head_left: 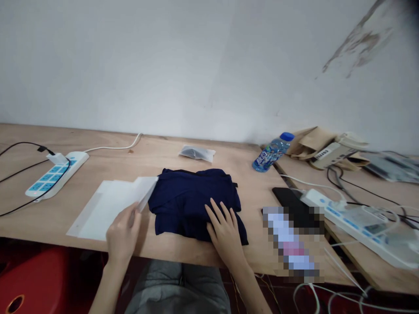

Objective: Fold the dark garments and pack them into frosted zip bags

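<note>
Below a pale wall [147,65], a wooden desk [229,150] spans the view, with a red stool [39,283] under its near left edge. Near the middle of the desk lies a dark blue garment [193,196], folded into a rumpled, flat bundle. The right hand [226,233] rests palm down on its near right part, fingers [218,213] slightly spread and gripping nothing. Just left of the garment is a translucent white sheet [108,207]; the left hand [122,235] holds its lifted right side, the fingers [132,211] closed narrowly on the edge, whose upper corner reaches the garment.

At far right, a white power strip [353,226] runs diagonally, with cables around it; a second strip [57,174] sits at far left, a white plug in its far end. Crumpled brown paper [307,141] lies behind, at right. Left of it, a blue-capped bottle [270,152] leans. Nearer are a blurred-out screen [290,242] and a black device [294,207]. Beyond the garment lies a small clear packet [197,153].
</note>
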Motion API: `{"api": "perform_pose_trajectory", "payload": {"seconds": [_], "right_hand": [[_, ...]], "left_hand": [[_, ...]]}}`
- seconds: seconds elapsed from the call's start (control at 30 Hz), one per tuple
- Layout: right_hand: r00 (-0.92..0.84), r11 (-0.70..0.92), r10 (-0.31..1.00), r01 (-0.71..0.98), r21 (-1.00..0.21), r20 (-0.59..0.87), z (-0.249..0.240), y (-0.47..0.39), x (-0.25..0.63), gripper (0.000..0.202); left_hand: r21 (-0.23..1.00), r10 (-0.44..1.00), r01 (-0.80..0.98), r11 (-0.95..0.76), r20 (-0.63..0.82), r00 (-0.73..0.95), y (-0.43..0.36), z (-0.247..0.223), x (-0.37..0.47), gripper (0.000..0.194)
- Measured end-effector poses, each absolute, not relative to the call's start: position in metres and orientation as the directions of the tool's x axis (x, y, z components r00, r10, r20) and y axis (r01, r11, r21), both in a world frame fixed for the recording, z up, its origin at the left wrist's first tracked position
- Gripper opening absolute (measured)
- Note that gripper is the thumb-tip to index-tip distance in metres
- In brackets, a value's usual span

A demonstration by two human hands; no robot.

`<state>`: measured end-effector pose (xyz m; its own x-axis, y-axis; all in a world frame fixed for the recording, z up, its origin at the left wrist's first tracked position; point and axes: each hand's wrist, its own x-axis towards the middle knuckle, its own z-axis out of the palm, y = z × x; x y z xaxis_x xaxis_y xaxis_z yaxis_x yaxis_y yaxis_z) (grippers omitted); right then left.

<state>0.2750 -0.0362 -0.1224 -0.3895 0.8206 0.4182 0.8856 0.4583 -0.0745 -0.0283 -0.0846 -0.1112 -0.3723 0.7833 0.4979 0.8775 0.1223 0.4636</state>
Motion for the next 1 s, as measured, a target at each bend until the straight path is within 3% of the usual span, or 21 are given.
{"api": "perform_pose_trajectory", "payload": {"seconds": [0.17, 0.27, 0.4, 0.53, 0.67, 0.83, 1.0], "right_hand": [[-0.390, 0.472, 0.809, 0.877, -0.089, 0.439, -0.123, -0.037, 0.271, 0.045], [-0.364, 0.451, 0.822, 0.886, -0.109, 0.438, -0.125, -0.035, 0.269, 0.044], [-0.378, 0.453, 0.833, 0.885, -0.104, 0.405, -0.125, -0.029, 0.265, 0.049], [-0.417, 0.502, 0.808, 0.857, -0.116, 0.417, -0.121, -0.022, 0.266, 0.049], [-0.366, 0.519, 0.767, 0.837, -0.172, 0.527, -0.113, -0.024, 0.277, 0.045], [-0.242, 0.510, 0.700, 0.828, -0.233, 0.672, -0.099, -0.032, 0.286, 0.049], [-0.387, 0.558, 0.645, 0.828, -0.061, 0.659, -0.096, -0.031, 0.278, 0.042]], "left_hand": [[0.469, 0.815, 0.860, -0.202, 0.568, -0.118, -0.048, -0.097, 0.026, 0.031], [0.460, 0.821, 0.835, -0.303, 0.570, -0.016, -0.026, -0.096, 0.042, 0.028], [0.415, 0.823, 0.843, -0.343, 0.565, 0.056, -0.011, -0.102, 0.044, 0.029], [0.339, 0.837, 0.875, -0.345, 0.533, 0.123, -0.008, -0.112, 0.043, 0.057], [0.297, 0.850, 0.880, -0.370, 0.490, 0.192, -0.012, -0.120, 0.050, 0.073], [0.379, 0.866, 0.835, -0.398, 0.456, 0.206, -0.016, -0.119, 0.064, 0.074], [0.492, 0.859, 0.734, -0.468, 0.449, 0.247, -0.023, -0.111, 0.080, 0.081]]}}
